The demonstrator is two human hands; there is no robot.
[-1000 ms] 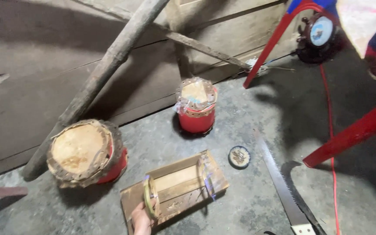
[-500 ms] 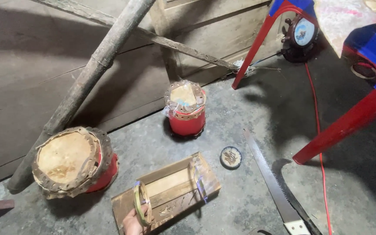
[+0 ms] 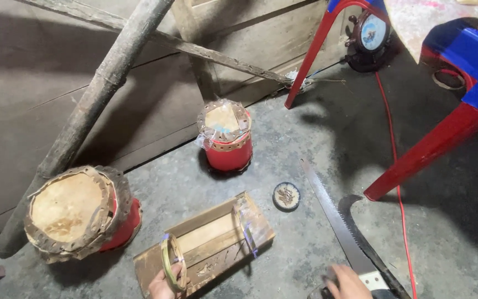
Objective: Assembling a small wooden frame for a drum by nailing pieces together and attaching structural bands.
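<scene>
Hide-topped big drum (image 3: 78,213): sat on the concrete floor (image 3: 283,138) at far left, red body, tan skin laced over the rim; leaned against a thick wooden pole (image 3: 92,119).
Left hand (image 3: 167,282): low at the bottom edge, only partly in frame; fingers curled round a pale ring-shaped band (image 3: 171,266) at the near end of the wooden block; gripping, not spread.
Wooden block (image 3: 206,246): lay flat on the floor between the two drums, toward the viewer; stacked slats bound by the ring band at the left end and a clear bluish band (image 3: 247,232) toward the right end.
Handling, wooden block: judged stiff and fairly light, rough-surfaced so unlikely to slip; slats perhaps loose under the bands, so better held across the full width near a band than by a single slat.
Small red drum (image 3: 227,135): stood upright behind the block, apart from it, skin wrapped in clear film.
Round tin (image 3: 286,195): small, open, dark bits inside; just right of the block, not touching.
Hand saw (image 3: 333,221): long toothed blade flat on the floor, pointing away; a curved dark blade (image 3: 363,241) beside it.
Right hand (image 3: 347,282): at the bottom edge, closed over the saw's handle end; exact grip hidden by the frame edge, cannot tell how firm.
Handling, hand saw: judged thin, springy, sharp along the teeth; handle the only safe hold.
Red cable (image 3: 394,160): ran across the floor at right.
Red and blue plastic stool (image 3: 455,99): stood at far right.
</scene>
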